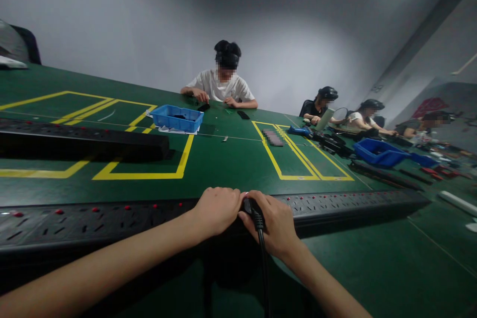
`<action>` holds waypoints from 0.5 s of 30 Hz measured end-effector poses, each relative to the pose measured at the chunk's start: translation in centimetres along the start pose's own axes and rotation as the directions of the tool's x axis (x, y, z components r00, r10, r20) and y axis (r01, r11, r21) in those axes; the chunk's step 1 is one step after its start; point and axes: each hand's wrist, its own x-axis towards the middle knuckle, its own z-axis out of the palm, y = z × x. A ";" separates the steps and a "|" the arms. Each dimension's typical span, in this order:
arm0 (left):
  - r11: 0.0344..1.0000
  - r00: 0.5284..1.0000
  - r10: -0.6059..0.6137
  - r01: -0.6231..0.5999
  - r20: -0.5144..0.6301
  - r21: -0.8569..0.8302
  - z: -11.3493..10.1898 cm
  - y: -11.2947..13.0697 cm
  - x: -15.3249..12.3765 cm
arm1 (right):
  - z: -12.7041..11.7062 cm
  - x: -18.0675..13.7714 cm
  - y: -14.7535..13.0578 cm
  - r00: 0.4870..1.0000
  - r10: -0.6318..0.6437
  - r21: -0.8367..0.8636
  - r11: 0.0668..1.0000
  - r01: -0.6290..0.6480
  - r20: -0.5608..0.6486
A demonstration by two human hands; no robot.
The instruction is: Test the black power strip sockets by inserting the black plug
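Observation:
A long black power strip point(335, 204) with rows of sockets and small red parts lies across the near side of the green table. My right hand point(278, 221) is closed around a black power plug point(255, 211), held at the strip's sockets; whether its pins are inserted is hidden. From the plug a black cable point(264, 268) hangs down toward me. Just left of the plug, my left hand point(219, 210) is closed over the strip, its fingertips out of sight on the far side.
A second black power strip point(85, 139) lies farther back on the left. Beyond it stands a blue bin point(177, 118). Yellow tape point(137, 176) marks the table point(231, 169). Across it sits a person point(223, 84); more people, blue bins point(378, 154) and parts are at right.

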 end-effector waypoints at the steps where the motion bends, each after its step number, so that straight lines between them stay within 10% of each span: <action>1: 1.000 1.000 -0.006 0.006 0.001 -0.004 0.0 0.0 0.0 | 0.0 0.0 0.0 1.000 0.008 -0.002 1.000 -0.008 -0.006; 15: 0.999 0.998 -0.017 0.019 0.056 -0.042 -0.5 0.1 0.0 | -0.1 0.1 -0.5 1.000 0.024 -0.005 1.000 -0.024 0.000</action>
